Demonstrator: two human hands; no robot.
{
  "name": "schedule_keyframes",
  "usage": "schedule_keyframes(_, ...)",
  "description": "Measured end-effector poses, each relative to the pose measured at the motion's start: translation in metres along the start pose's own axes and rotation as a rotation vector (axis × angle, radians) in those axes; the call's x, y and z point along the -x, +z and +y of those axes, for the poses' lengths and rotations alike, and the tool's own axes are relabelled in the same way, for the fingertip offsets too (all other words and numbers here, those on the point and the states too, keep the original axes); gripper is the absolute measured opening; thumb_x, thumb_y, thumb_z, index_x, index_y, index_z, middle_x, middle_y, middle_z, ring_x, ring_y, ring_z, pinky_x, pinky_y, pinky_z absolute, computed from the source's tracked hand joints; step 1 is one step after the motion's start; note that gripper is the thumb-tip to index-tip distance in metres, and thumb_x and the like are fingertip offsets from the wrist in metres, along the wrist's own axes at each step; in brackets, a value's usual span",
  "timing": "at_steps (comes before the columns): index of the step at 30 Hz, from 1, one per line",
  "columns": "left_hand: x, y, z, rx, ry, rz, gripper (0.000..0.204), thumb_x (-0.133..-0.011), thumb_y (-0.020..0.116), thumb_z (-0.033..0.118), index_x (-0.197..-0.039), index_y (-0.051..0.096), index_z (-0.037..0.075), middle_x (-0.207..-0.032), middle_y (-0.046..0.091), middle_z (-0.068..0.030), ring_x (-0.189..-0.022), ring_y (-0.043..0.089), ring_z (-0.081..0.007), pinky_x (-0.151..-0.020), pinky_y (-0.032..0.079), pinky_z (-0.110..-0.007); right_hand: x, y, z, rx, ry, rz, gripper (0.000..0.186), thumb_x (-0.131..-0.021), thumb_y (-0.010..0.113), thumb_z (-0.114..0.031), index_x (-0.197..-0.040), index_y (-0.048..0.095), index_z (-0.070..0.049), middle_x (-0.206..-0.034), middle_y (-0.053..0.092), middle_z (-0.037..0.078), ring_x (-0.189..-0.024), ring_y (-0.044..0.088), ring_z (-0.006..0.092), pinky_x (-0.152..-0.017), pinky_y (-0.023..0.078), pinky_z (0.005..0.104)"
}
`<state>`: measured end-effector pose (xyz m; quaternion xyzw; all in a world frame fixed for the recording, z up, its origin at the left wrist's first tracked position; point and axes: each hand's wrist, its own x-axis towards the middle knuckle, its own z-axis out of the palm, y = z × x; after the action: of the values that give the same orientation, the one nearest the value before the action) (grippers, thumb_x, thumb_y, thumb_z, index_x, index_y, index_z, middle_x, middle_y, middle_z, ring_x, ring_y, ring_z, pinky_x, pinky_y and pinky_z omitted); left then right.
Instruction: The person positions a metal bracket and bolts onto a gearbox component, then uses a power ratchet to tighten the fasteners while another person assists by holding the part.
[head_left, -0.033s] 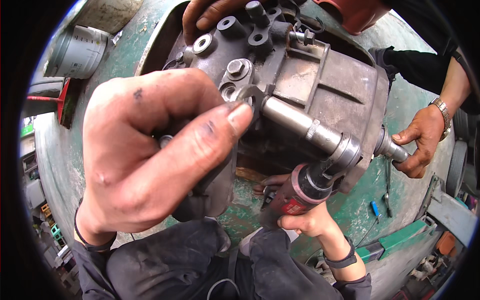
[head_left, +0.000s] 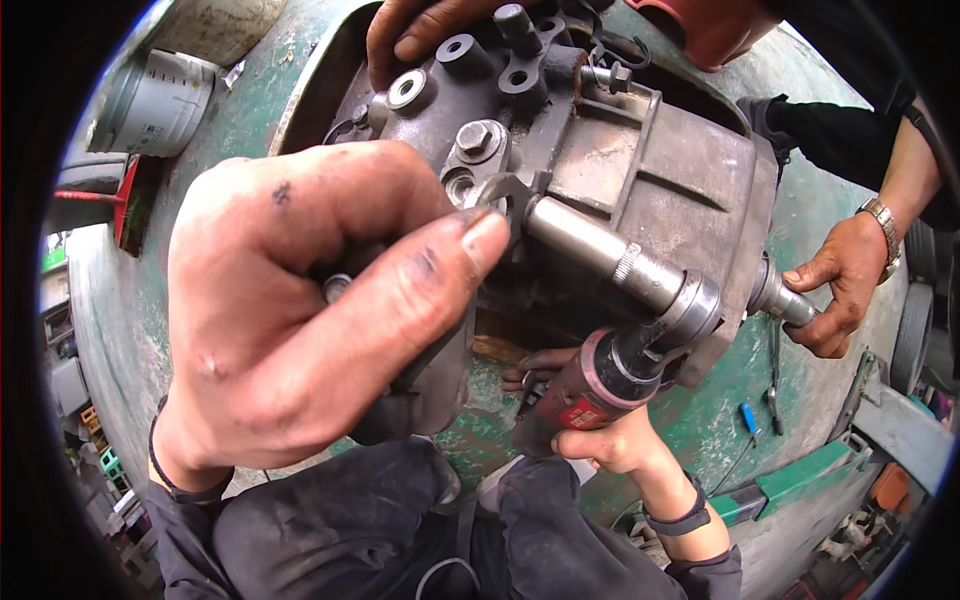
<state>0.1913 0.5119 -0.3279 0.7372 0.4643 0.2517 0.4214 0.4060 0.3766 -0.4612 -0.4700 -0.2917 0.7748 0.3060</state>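
Observation:
A grey metal gearbox housing (head_left: pixel 690 170) stands in front of me, with a bolt (head_left: pixel 479 140) in a lug on its near face. In the foreground my left hand (head_left: pixel 310 300) is closed, its thumb and forefinger pinching what looks like the jaw end of a wrench (head_left: pixel 501 187). Most of that wrench is hidden by the fingers. My right hand (head_left: pixel 610 443) grips the red body of a power ratchet (head_left: pixel 590 385) from below. From its head a long silver socket (head_left: pixel 600 245) points left, its tip close beside the wrench jaw; the fastener there is hidden.
Another person's hand (head_left: pixel 845 280) holds the shaft end (head_left: pixel 785 295) at right; a hand (head_left: pixel 430 25) rests on the housing's far side. Around the housing are a bucket (head_left: pixel 160 105), a red container (head_left: pixel 705 30), a blue-handled tool (head_left: pixel 750 418) and a green metal beam (head_left: pixel 815 475).
My left hand has shifted very slightly to the right and down. The power ratchet and the other person's hands look almost the same.

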Motion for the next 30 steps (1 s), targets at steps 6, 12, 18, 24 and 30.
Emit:
schedule_keyframes(6,0.004,0.0,-0.008,-0.029,0.096,0.004,0.025,-0.089,0.062,0.016,-0.07,0.059,-0.001,-0.053,0.052,0.0002,-0.045,0.042,-0.0046,-0.043,0.028,-0.022,0.007,-0.014,0.029,0.191,-0.182,0.223,0.045,-0.058,0.073,-0.001,-0.102,0.064,-0.002,-0.091,0.066,0.005,-0.084,0.062,0.0143,-0.078,0.05,0.0296)
schedule_keyframes(12,0.009,-0.002,-0.003,-0.031,-0.004,-0.022,0.025,-0.09,0.062,0.017,-0.073,0.06,-0.001,-0.053,0.052,0.0006,-0.046,0.042,-0.0044,-0.043,0.028,-0.022,0.04,-0.016,0.031,-0.127,-0.205,0.029,0.058,-0.06,0.076,-0.005,-0.112,0.051,-0.001,-0.115,0.062,0.025,-0.107,0.061,0.0323,-0.094,0.048,0.0469)
schedule_keyframes(18,-0.013,-0.002,-0.002,-0.075,0.134,0.129,0.029,-0.098,0.058,0.025,-0.092,0.069,-0.001,-0.059,0.058,0.0012,-0.046,0.04,-0.0001,-0.042,0.026,-0.018,0.085,0.001,-0.035,-0.297,-0.179,0.156,0.069,-0.055,0.077,0.004,-0.116,0.045,0.002,-0.107,0.061,0.034,-0.103,0.062,0.0469,-0.089,0.052,0.0555)
schedule_keyframes(24,-0.068,0.004,0.004,-0.344,0.271,-0.005,0.023,-0.097,0.058,0.018,-0.112,0.069,0.005,-0.077,0.06,0.0007,-0.066,0.049,-0.0029,-0.056,0.038,-0.019,0.089,0.008,-0.102,-0.312,-0.098,0.434,0.075,-0.052,0.065,-0.009,-0.12,0.039,0.008,-0.093,0.06,0.039,-0.07,0.065,0.0497,-0.063,0.057,0.0557)
schedule_keyframes(30,-0.129,0.019,0.038,-1.365,0.585,-0.313,0.023,-0.089,0.059,0.009,-0.107,0.068,-0.002,-0.089,0.07,-0.0124,-0.083,0.067,-0.019,-0.074,0.053,-0.031,0.098,-0.001,-0.137,-0.428,-0.069,0.356,0.069,-0.054,0.065,-0.007,-0.117,0.042,0.01,-0.097,0.06,0.039,-0.08,0.067,0.0446,-0.073,0.059,0.0517)
